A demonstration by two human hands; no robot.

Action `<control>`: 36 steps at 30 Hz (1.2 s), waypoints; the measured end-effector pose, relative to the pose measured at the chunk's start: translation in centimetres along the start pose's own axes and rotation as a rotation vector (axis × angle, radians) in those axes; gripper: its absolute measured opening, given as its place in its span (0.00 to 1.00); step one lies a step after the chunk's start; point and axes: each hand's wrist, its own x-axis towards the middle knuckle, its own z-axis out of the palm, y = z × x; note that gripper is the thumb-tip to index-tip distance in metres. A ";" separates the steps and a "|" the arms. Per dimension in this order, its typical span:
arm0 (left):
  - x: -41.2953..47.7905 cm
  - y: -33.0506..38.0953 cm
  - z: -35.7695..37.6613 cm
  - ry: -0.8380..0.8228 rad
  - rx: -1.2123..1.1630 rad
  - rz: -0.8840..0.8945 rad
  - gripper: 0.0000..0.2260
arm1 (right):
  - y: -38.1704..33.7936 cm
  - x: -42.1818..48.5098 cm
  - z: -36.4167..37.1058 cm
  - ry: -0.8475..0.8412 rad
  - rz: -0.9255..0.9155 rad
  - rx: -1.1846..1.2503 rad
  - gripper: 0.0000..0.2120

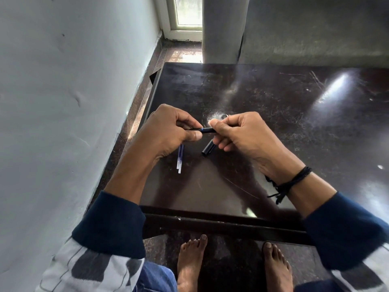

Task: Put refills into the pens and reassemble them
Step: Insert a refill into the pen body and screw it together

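Dark glossy table (284, 127), scratched & dusty w/ light glare on it, sits under both hands. L hand (170, 128) pinches the thin end of the pen (205, 129) btwn thumb & curled fingers. R hand (242, 133) pinches the thicker end, thumb on top, other fingers curled under. So the pen spans the gap btwn the two grips, roughly level & lifted off the table. Step looks like joining the pen's two halves, prob w/ a refill inside, though can't tell if one is in there. To do it well: keep both halves on one axis, hold L steady, turn w/ R fingertips only, no force. If it binds, back off & re-align rather than push, as a refill tip has to find the nose hole. A black tube (208, 149) lies on the table just below the R grip, likely the next part to go on. Two refills (180, 159) lie side by side just below the L grip, apart from the tube. A thin pale bit shows above the R fingers; can't tell what it is. A black cord (292, 180) is tied on the R wrist. White wall (63, 91) runs to the left of the L grip. Far beyond both grips are a window (188, 11) & a grey pillar (223, 28). Bare feet (191, 262) stand on the stone floor (181, 53), on the person's side of the table.
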 end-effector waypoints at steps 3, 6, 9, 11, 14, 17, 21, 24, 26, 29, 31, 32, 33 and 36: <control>-0.1 0.0 0.0 -0.002 0.007 0.000 0.07 | -0.2 0.0 -0.2 0.001 -0.010 0.001 0.10; -0.1 0.2 0.2 -0.009 0.001 0.008 0.07 | 0.1 0.0 0.0 0.015 0.000 -0.071 0.16; -0.1 0.2 0.1 -0.005 0.005 0.013 0.06 | 0.1 0.0 0.2 0.033 0.008 -0.085 0.20; -0.1 0.1 -0.1 -0.003 0.014 0.013 0.06 | 0.0 0.0 0.2 0.030 -0.016 -0.056 0.18; 0.0 0.0 0.0 -0.005 0.004 0.019 0.07 | -0.1 0.0 -0.1 0.015 -0.034 -0.030 0.13; 0.0 0.0 0.2 -0.007 0.007 0.029 0.07 | 0.2 0.1 0.0 0.016 -0.019 -0.094 0.16; 0.0 0.1 0.1 0.006 0.017 0.038 0.07 | 0.1 0.1 0.0 0.022 -0.043 -0.076 0.15; 0.0 0.2 0.1 0.009 0.034 0.046 0.07 | 0.0 0.1 -0.1 0.012 -0.058 -0.066 0.12; -0.1 0.2 0.2 0.021 0.064 0.056 0.07 | 0.1 0.0 -0.1 0.017 -0.054 -0.116 0.13; -0.1 0.2 0.5 0.064 0.098 0.085 0.07 | 0.1 0.0 -0.4 0.038 -0.042 -0.144 0.16; -0.1 0.4 0.6 0.091 0.113 0.108 0.08 | 0.1 0.1 -0.5 0.043 -0.028 -0.129 0.17; -0.2 0.4 0.7 0.102 0.128 0.121 0.08 | 0.0 0.1 -0.5 0.045 -0.022 -0.120 0.17; -0.2 0.5 0.7 0.113 0.145 0.133 0.08 | 0.1 0.2 -0.6 0.049 -0.022 -0.107 0.17; -0.2 0.7 0.6 0.150 0.159 0.145 0.08 | -0.1 0.0 -0.4 0.089 -0.054 -0.039 0.16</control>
